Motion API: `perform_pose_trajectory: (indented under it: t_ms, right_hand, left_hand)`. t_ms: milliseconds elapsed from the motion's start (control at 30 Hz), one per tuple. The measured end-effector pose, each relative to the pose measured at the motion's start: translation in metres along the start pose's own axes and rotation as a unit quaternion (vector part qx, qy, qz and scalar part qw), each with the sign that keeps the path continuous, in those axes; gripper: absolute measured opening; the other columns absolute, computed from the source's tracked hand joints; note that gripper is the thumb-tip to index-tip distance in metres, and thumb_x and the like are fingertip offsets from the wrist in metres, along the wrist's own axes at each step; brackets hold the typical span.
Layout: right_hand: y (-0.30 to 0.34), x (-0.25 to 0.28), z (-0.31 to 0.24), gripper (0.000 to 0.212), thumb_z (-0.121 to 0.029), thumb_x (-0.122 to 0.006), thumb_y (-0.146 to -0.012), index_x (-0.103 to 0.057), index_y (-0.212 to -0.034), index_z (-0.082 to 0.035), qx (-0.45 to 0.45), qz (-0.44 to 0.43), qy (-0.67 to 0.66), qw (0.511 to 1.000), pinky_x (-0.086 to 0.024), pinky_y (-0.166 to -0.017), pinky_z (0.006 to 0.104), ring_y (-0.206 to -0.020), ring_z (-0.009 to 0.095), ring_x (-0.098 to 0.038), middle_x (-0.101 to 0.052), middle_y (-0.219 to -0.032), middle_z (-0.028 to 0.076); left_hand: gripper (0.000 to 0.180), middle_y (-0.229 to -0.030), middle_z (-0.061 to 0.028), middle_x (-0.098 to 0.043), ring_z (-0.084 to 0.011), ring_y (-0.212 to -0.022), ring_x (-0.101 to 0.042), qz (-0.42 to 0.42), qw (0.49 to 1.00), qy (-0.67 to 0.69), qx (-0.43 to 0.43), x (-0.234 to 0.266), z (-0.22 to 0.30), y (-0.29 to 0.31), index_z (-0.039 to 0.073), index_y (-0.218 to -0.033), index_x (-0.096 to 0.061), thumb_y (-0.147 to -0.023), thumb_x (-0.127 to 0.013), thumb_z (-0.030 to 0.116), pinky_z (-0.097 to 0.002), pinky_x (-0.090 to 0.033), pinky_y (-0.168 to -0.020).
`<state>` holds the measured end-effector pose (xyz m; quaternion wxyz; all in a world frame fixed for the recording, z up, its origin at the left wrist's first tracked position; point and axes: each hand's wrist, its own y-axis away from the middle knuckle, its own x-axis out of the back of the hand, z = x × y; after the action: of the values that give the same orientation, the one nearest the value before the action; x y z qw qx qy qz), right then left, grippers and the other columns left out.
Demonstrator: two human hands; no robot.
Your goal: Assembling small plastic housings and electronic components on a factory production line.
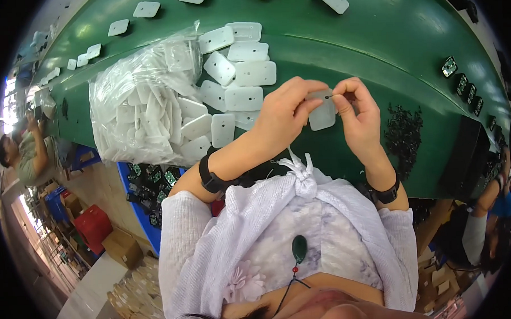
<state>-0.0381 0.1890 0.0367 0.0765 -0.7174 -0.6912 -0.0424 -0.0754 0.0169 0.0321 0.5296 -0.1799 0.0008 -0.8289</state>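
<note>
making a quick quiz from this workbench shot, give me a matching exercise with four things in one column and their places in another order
Things:
1. white plastic plate
2. clear bag of white plates
3. pile of small black parts
4. row of green circuit boards

Places:
A. far right on the green table, near its edge
B. held between the left hand and right hand
C. on the table just right of the right hand
D. on the table to the left of the hands

Pairs: 1-B, 2-D, 3-C, 4-A
</note>
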Motion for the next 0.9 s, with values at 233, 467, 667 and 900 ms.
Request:
perform_pose_trajectory:
  t_ms: [233, 467, 667, 900]
  right_hand:
    - [0.006, -0.002, -0.003, 0.010, -0.009, -0.057, -0.095, -0.056, -0.101, -0.002, -0.138, 0.026, -0.191, 0.971, -0.040, -0.065, 0.0205, -0.071, 0.006, -0.048, -0.054, -0.086, -0.001]
    - [0.015, 0.004, 0.001, 0.010, -0.011, -0.057, -0.095, -0.057, -0.100, -0.003, -0.131, 0.043, -0.174, 0.975, -0.039, -0.065, 0.0197, -0.071, 0.005, -0.048, -0.055, -0.084, -0.002]
    - [0.030, 0.024, 0.005, 0.010, -0.010, -0.058, -0.094, -0.057, -0.101, -0.003, -0.154, 0.072, -0.159, 0.973, -0.040, -0.065, 0.0189, -0.072, 0.004, -0.049, -0.055, -0.085, -0.002]
    - [0.032, 0.043, 0.010, 0.008, -0.001, -0.058, -0.088, -0.059, -0.095, -0.003, 0.048, 0.129, 0.279, 0.950, -0.045, -0.063, 0.0265, -0.069, 0.015, -0.056, -0.056, -0.082, 0.005]
  left_hand:
    - [0.028, -0.087, -0.0042, -0.054, -0.0081, -0.057, -0.057, -0.015, 0.963, 0.181, 0.197, 0.006, 0.009, 0.009, 0.004, -0.118, -0.060, -0.091, -0.056, -0.002, -0.0203, -0.043, -0.046]
    - [0.026, -0.088, -0.0045, -0.057, -0.0079, -0.058, -0.058, -0.017, 0.985, 0.121, 0.126, -0.005, 0.000, 0.006, 0.003, -0.116, -0.060, -0.091, -0.054, -0.003, -0.0207, -0.045, -0.048]
    - [0.032, -0.086, -0.0023, -0.054, -0.0080, -0.062, -0.058, -0.055, 0.969, 0.170, 0.171, -0.007, -0.001, 0.010, 0.002, -0.124, -0.056, -0.093, -0.054, -0.002, -0.0190, -0.045, -0.050]
    - [0.036, -0.083, -0.0043, -0.055, -0.0078, -0.062, -0.058, -0.053, 0.990, 0.076, 0.101, -0.021, -0.004, 0.014, 0.007, -0.125, -0.057, -0.091, -0.053, -0.005, -0.0204, -0.045, -0.049]
